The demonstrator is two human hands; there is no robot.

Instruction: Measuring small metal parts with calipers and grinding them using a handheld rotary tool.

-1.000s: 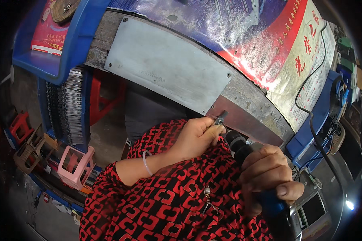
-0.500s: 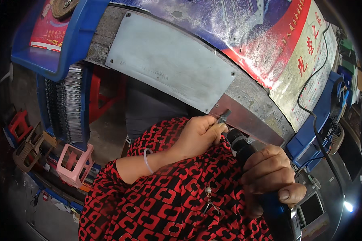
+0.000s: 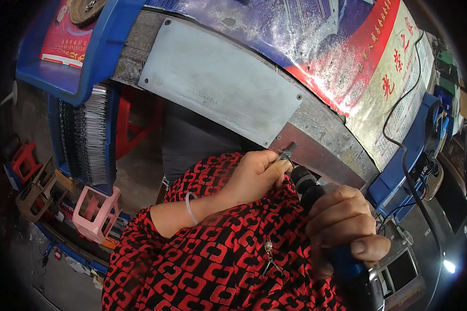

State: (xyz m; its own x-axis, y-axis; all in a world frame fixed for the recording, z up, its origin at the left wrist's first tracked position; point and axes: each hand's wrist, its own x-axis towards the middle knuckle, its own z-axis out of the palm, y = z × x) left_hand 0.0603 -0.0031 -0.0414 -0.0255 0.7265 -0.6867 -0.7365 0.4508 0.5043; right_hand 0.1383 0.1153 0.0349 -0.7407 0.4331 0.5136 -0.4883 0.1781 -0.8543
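My left hand [image 3: 258, 173] is closed in a pinch near the front edge of the bench, with a small dark metal part [image 3: 287, 153] between thumb and fingers. Wrapped round a power driver [image 3: 304, 182] with a black nose and blue body is my right hand [image 3: 342, 220]. The driver's nose points up and left at the small part and almost reaches my left fingertips. Its tip is hidden by those fingers, so contact cannot be made out. Just beyond the part lies a dark red plate [image 3: 316, 153] fixed to the bench edge.
A pale metal sheet [image 3: 220, 80] is screwed to the bench, beside a worn printed poster [image 3: 337, 57]. Left are a blue bin [image 3: 104, 57], a blue tray of thin metal rods [image 3: 91, 140] and a pink stool [image 3: 94, 213]. A black cable [image 3: 394, 140] runs down the right.
My right hand and the driver have shifted slightly left and up, nearer my left fingers. My left hand keeps its pinch on the small part.
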